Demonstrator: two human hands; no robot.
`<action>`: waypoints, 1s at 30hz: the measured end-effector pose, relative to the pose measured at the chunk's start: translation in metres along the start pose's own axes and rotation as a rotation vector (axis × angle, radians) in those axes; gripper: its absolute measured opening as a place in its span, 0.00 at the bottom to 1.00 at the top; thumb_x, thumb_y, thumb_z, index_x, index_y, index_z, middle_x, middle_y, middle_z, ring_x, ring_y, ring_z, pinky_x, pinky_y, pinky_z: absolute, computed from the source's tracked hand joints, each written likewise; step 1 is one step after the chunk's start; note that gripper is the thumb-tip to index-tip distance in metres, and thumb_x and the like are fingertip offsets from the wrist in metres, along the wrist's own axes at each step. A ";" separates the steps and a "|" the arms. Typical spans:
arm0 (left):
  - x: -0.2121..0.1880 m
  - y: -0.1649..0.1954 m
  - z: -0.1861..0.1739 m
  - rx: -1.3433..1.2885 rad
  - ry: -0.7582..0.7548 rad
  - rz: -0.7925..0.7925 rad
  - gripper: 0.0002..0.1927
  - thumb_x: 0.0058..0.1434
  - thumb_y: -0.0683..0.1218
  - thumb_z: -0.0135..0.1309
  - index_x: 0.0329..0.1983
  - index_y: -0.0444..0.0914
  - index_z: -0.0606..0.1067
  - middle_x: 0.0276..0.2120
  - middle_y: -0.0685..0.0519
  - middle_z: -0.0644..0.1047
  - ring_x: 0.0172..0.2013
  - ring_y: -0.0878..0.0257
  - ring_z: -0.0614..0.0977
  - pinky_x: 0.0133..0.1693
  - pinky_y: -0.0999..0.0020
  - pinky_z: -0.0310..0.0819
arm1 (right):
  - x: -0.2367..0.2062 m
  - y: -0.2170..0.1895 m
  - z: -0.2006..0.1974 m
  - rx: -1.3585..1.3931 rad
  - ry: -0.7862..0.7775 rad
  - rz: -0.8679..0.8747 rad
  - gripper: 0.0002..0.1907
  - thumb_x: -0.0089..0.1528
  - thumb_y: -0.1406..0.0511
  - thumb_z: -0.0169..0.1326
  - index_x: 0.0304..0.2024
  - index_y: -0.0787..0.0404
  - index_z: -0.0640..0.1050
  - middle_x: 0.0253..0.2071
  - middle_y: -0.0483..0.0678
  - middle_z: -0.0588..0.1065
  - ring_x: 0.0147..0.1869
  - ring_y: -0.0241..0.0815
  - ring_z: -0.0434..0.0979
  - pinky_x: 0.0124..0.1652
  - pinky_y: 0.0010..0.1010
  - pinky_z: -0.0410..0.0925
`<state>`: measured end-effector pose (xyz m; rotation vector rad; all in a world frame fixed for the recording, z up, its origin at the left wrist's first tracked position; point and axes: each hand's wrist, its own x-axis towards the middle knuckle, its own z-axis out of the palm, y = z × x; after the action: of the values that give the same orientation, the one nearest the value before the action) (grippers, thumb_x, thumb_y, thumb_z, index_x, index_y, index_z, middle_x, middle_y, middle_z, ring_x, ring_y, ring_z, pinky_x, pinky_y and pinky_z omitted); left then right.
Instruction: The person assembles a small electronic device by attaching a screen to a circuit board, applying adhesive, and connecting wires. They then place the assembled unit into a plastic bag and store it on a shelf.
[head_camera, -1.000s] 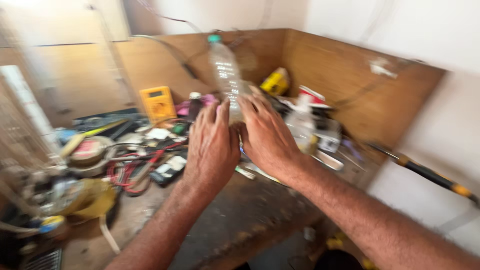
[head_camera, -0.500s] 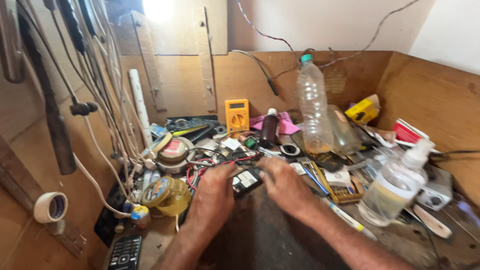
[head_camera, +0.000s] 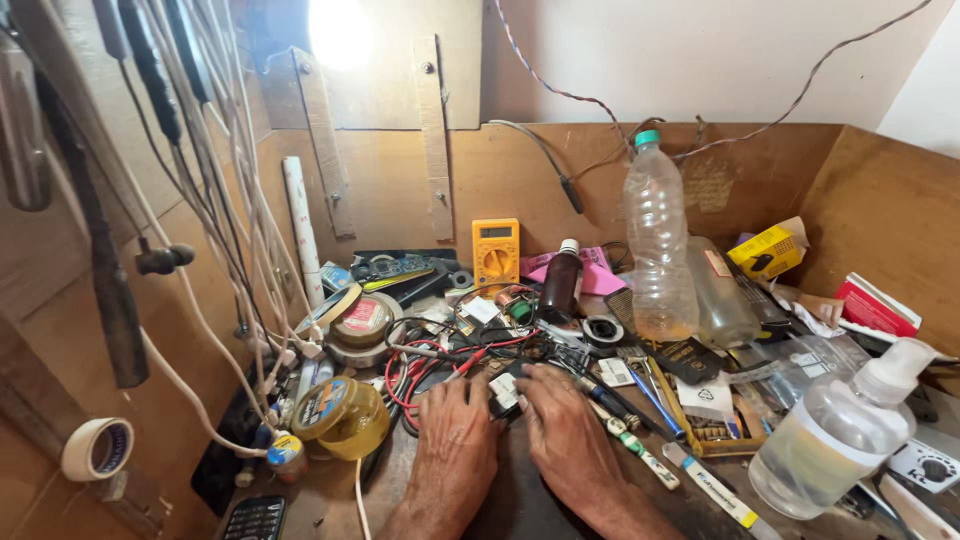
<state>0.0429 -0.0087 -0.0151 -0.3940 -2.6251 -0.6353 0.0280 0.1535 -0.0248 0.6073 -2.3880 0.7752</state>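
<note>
since the earlier frame both hands are coming lower and nearer to the body, and the view is lifting up to the wall cables. the left hand and right hand are pinching together a small black and white part, fingers clamped on it, beside the red wires in front of the yellow multimeter. i judge the next move is needing a fine, steady grip.

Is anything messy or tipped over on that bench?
Yes. A clear bottle lies tipped on its side behind the upright plastic bottle, and red wires sprawl tangled beside the left hand.
</note>
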 end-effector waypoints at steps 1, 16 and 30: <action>0.001 0.003 -0.004 0.002 -0.002 -0.001 0.32 0.54 0.43 0.63 0.61 0.36 0.67 0.50 0.41 0.72 0.50 0.44 0.72 0.53 0.47 0.64 | 0.001 -0.001 -0.002 0.025 0.024 0.018 0.14 0.64 0.68 0.53 0.51 0.66 0.79 0.59 0.57 0.75 0.67 0.56 0.71 0.65 0.43 0.63; 0.006 -0.014 -0.025 -0.691 0.007 -0.114 0.14 0.57 0.39 0.60 0.48 0.36 0.82 0.36 0.46 0.86 0.35 0.57 0.88 0.39 0.64 0.80 | 0.039 0.006 -0.038 0.287 -0.337 0.073 0.13 0.58 0.64 0.61 0.44 0.64 0.82 0.40 0.53 0.81 0.47 0.51 0.83 0.47 0.39 0.73; 0.012 -0.044 0.026 -0.595 0.394 -0.352 0.12 0.60 0.46 0.59 0.42 0.35 0.84 0.36 0.42 0.84 0.39 0.53 0.87 0.44 0.60 0.78 | 0.004 0.009 -0.005 0.167 -0.092 -0.170 0.43 0.53 0.64 0.67 0.67 0.74 0.65 0.65 0.67 0.65 0.67 0.68 0.65 0.62 0.46 0.60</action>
<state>0.0082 -0.0312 -0.0470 0.0414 -2.1003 -1.4541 0.0219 0.1620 -0.0220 0.9190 -2.3314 0.8940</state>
